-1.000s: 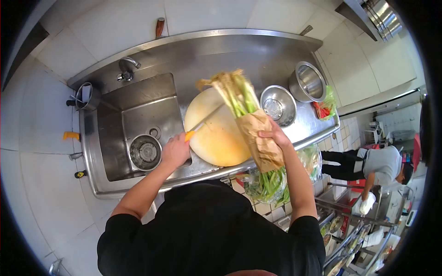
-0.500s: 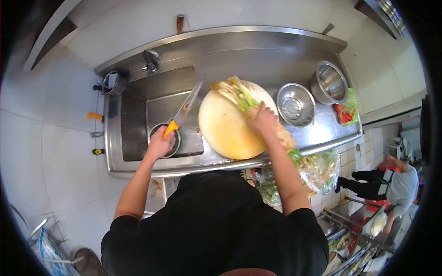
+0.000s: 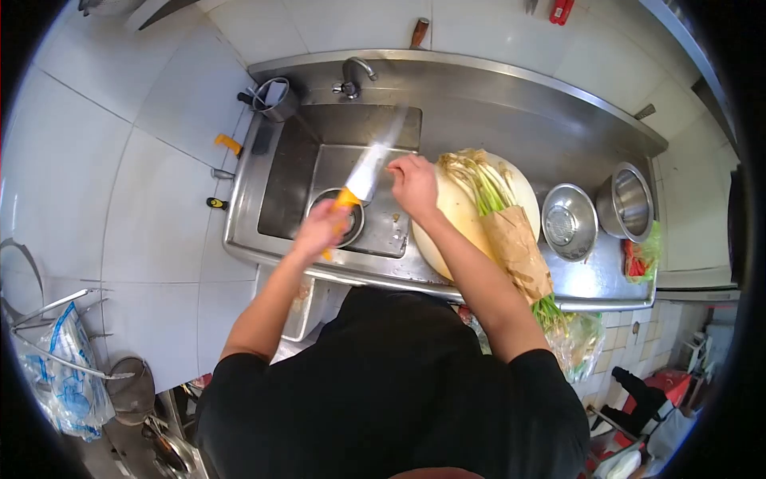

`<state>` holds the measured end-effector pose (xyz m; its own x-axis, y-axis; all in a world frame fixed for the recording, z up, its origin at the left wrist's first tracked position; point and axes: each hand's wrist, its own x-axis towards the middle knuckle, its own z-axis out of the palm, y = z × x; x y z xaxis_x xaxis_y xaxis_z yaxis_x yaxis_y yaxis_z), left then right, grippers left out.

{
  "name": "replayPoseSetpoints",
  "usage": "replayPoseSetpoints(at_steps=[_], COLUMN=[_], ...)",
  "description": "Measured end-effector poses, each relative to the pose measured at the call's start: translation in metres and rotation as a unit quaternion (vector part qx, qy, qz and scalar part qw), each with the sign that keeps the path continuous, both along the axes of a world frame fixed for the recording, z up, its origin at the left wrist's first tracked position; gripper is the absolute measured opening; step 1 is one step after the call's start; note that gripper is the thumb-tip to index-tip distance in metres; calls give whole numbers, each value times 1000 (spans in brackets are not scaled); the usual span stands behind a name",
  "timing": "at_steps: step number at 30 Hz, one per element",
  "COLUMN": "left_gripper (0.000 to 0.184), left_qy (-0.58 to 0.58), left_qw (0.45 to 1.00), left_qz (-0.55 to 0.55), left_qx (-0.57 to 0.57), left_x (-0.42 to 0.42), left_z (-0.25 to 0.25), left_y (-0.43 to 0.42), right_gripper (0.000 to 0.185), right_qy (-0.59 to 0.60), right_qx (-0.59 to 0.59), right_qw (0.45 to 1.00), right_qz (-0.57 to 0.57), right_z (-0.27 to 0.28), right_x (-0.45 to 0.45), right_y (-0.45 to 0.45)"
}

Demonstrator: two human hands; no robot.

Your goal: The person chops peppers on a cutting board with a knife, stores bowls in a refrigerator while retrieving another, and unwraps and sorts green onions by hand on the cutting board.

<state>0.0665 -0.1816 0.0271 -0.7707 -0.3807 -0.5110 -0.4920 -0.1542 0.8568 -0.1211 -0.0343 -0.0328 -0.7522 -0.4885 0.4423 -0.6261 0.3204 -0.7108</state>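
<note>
Orange-handled steel knife [image 3: 359, 182] in the closed left hand [image 3: 321, 228] points toward one o'clock, blade blurred. The right hand [image 3: 416, 188], fingers bent, hovers at ten o'clock of the round cream board [image 3: 452, 231], perhaps holding nothing. Pale-rooted green stalks [image 3: 492, 190] in brown paper [image 3: 519, 243] lie across it.

In the left hand [image 3: 321, 230], the knife [image 3: 357, 186] pairs a bright, smooth metal blade [image 3: 368, 170], blurred, with an orange handle [image 3: 345, 198] resembling plastic; beneath the grip, the sink [image 3: 381, 239] is dull-sheened metal, spotted; right of the grip, the board [image 3: 451, 219] looks smooth and matt; beyond it lies matt, creased brown paper [image 3: 519, 249]; farthest right, 2 metal bowls [image 3: 569, 222] look smooth and glossy.
</note>
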Motion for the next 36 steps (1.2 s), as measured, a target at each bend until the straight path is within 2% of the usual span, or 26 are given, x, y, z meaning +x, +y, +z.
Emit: replayPoseSetpoints(at_steps=[1, 2, 3, 4, 5, 7, 9, 10, 11, 12, 13, 14, 15, 16, 19, 22, 24, 26, 29, 32, 33, 36], left_gripper=[22, 22, 23, 25, 27, 30, 33, 36, 38, 38, 39, 40, 42, 45, 47, 49, 46, 49, 57, 66, 90, 115], left_qy=[1, 40, 33, 24, 19, 28, 59, 45, 70, 130, 121, 166, 142, 118, 118, 202, 194, 203, 289, 276, 213, 200], left_qw=[998, 993, 988, 973, 968, 962, 959, 947, 935, 897, 911, 872, 854, 831, 756, 674, 676, 690, 738, 880, 921, 886], left_qz=[56, 82, 80, 102, 103, 82, 42, 35, 11, -27, -45, -88, -152, -214, -370, -432, -430, -447, -369, -139, -146, -223], left_qx=[-31, -69, -132, -208, -229, -257, -273, -317, -347, -422, -391, -452, -477, -500, -527, -565, -566, -533, -486, -360, -293, -353], left_x=[8, 20, 31, 39, 44, 47, 50, 48, 42, 35, 30, 31, 33, 32, 27, -10, -41, -70, -102, -148, -163, -199], left_z=[-2, -1, 17, 30, 51, 55, 40, 26, 14, 3, 3, -26, -23, -20, -34, -72, -101, -123, -106, -136, -142, -162], left_y=[-20, -42, -61, -76, -87, -93, -94, -79, -60, -41, -21, -22, -21, -21, -40, -23, 13, 51, 73, 60, 54, 53], right_gripper=[7, 14, 25, 39, 50, 54, 52, 47, 48, 67, 98, 115, 132, 127, 101, 94, 91, 90, 92, 95, 101, 107], right_qy=[-48, -42, -24, -112, -109, -112, -129, -96, -83, -167, 1, -74, -148, -194, -297, -185, -97, -7, 28, -69, -94, -84], right_qx=[-17, -7, 91, 116, 299, 303, 211, 62, 62, 162, 375, 446, 525, 561, 412, 341, 337, 360, 415, 444, 432, 292], right_qw=[999, 997, 973, 888, 776, 769, 868, 940, 983, 973, 912, 859, 785, 752, 834, 893, 899, 887, 868, 867, 871, 931], right_qz=[2, 67, 212, 431, 545, 552, 430, 320, 149, -1, -168, -239, -294, -289, -214, -228, -261, -290, -270, -215, -215, -201], right_z=[-10, -18, -13, -20, -3, 48, 50, 39, 44, 56, 21, 30, 38, 30, 10, 2, 0, 1, -14, 14, 13, -10], right_x=[7, 27, 52, 83, 113, 123, 114, 90, 61, 33, 11, 4, -2, -11, -40, -48, -43, -32, -19, -8, -17, -67], right_y=[-9, -14, -22, -32, -33, -11, 5, 24, 49, 84, 119, 147, 175, 206, 249, 262, 253, 239, 234, 214, 209, 191])
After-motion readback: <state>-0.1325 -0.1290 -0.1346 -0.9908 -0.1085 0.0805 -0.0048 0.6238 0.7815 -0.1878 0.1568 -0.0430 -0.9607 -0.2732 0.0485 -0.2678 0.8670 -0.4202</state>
